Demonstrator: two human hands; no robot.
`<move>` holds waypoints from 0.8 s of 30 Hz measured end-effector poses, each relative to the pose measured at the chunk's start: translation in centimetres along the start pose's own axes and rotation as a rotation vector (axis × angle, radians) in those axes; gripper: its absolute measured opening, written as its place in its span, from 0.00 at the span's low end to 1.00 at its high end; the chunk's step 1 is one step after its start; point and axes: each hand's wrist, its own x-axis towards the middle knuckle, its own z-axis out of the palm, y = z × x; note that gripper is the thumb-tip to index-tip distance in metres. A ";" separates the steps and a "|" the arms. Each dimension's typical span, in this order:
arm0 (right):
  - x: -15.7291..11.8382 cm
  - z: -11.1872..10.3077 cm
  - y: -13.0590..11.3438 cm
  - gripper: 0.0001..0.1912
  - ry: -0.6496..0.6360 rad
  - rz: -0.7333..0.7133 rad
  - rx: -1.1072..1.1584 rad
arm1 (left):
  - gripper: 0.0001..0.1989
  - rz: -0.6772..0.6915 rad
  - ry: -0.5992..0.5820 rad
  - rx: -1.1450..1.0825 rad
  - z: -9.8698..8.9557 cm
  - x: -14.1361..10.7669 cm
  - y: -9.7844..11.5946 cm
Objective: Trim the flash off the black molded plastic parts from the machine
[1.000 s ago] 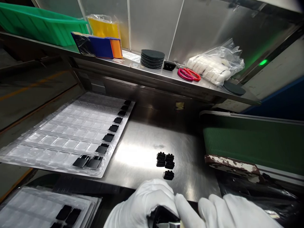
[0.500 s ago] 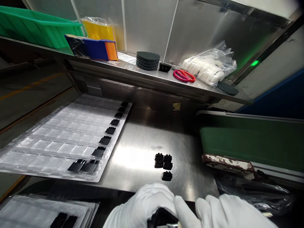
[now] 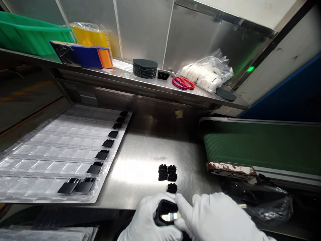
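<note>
My left hand (image 3: 147, 221), in a white glove, is closed round a small black plastic housing (image 3: 164, 208) with a shiny, light inside face. At the housing's right side is my gloved right hand (image 3: 208, 214), its fingers pinched together over that edge. A small cream-coloured bit shows by those fingertips; whether the right hand grips it or the housing I cannot tell. Just beyond my hands, several small black parts (image 3: 172, 176) stand grouped on the steel table (image 3: 140, 190). Left of them lies a clear plastic tray (image 3: 50, 167) with black pieces (image 3: 85, 185) along its right side.
More trays (image 3: 55, 234) lie lower left. On the back shelf stand a green bin (image 3: 32, 33), a blue and orange box (image 3: 87, 56), dark round discs (image 3: 144, 68), red-handled scissors (image 3: 183, 83) and a bag of white items (image 3: 203, 75). A green conveyor belt (image 3: 263, 147) runs at right.
The view has shifted, so the shelf and tray sit further left. The black housing has come up and its opening now shows more. Both hands stay together at it.
</note>
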 end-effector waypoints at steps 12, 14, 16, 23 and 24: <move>-1.5 -0.6 3.1 0.14 0.130 0.030 0.170 | 0.14 -0.354 0.089 0.209 0.1 -1.1 2.3; -1.1 -0.3 2.7 0.12 0.143 0.004 0.149 | 0.12 -0.392 0.075 0.198 0.4 -1.0 3.2; -0.6 0.0 2.3 0.12 0.156 0.000 0.109 | 0.11 -0.399 0.009 0.153 0.6 -0.7 4.1; 0.1 0.0 2.4 0.10 0.205 -0.012 0.078 | 0.13 -0.474 0.009 0.212 0.4 -0.1 4.2; 0.1 0.0 2.5 0.10 0.193 -0.026 0.098 | 0.13 -0.478 -0.007 0.212 0.3 -0.1 4.1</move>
